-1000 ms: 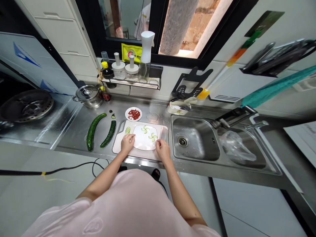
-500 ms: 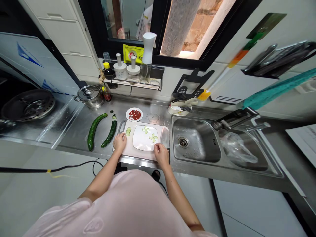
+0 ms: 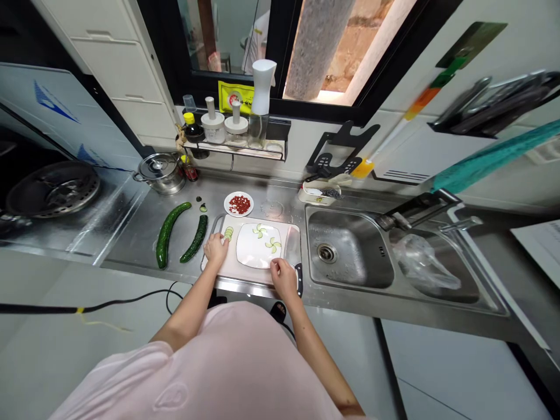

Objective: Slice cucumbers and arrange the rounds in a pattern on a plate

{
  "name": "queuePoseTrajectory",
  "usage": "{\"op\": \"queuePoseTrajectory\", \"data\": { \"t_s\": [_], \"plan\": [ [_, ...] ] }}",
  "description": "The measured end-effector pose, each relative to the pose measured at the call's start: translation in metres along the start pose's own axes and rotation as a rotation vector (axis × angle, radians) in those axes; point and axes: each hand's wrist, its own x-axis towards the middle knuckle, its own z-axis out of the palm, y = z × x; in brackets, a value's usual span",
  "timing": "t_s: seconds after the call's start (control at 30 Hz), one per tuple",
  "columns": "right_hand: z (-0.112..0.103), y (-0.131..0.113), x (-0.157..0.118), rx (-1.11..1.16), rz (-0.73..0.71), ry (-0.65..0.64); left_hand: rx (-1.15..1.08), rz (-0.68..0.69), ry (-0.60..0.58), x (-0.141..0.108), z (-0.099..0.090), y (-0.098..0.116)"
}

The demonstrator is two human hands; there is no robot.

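Note:
A white plate [image 3: 251, 256] with a dark rim lies on the pale cutting board [image 3: 227, 270]. Two pinwheels of thin green cucumber pieces [image 3: 273, 245] are laid out on its upper and right parts. My left hand [image 3: 216, 251] rests over the board's left side, fingers partly stretched, their tips touching or just beside a small row of cucumber slices [image 3: 228, 233]. At the plate's lower right corner is my right hand [image 3: 283, 277], its thumb and fingertips pinched together; anything between them is too small to see. A knife with a dotted black handle [image 3: 300, 280] lies along the board's right edge.
Two cucumbers, one whole [image 3: 168, 233] and one cut [image 3: 195, 239], lie left of the board, with end pieces [image 3: 202, 207] behind. A small plate of chopped red pepper [image 3: 238, 204] stands behind the board. The sink [image 3: 350, 251] is to the right, a lidded pot [image 3: 161, 173] back left.
My left hand has shifted slightly right and forward, its fingers reaching to the cucumber slices. My right hand has drawn slightly back toward me, uncovering more of the knife handle.

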Motion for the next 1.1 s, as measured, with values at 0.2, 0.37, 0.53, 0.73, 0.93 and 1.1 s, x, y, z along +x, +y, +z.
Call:
{"op": "queuePoseTrajectory", "data": {
  "t_s": [0.2, 0.37, 0.53, 0.73, 0.93, 1.1],
  "plan": [
    [0.001, 0.001, 0.001, 0.010, -0.010, 0.014, -0.073, -0.031, -0.007, 0.003, 0.003, 0.000],
    [0.001, 0.002, 0.001, 0.005, -0.013, 0.006, -0.153, -0.048, 0.028, 0.002, 0.005, 0.002],
    [-0.002, 0.003, 0.001, -0.006, -0.010, 0.014, -0.307, -0.054, 0.044, 0.004, 0.004, 0.001],
    [-0.002, 0.002, 0.003, -0.002, -0.001, 0.012, -0.612, -0.122, 0.036, 0.008, 0.002, 0.000],
    [-0.004, -0.003, 0.009, 0.045, -0.003, 0.007, -1.064, -0.162, -0.034, 0.014, -0.009, 0.013],
    [-0.014, -0.012, 0.032, 0.131, -0.010, 0.056, -1.303, -0.151, -0.137, 0.011, -0.039, 0.038]
  ]
}}
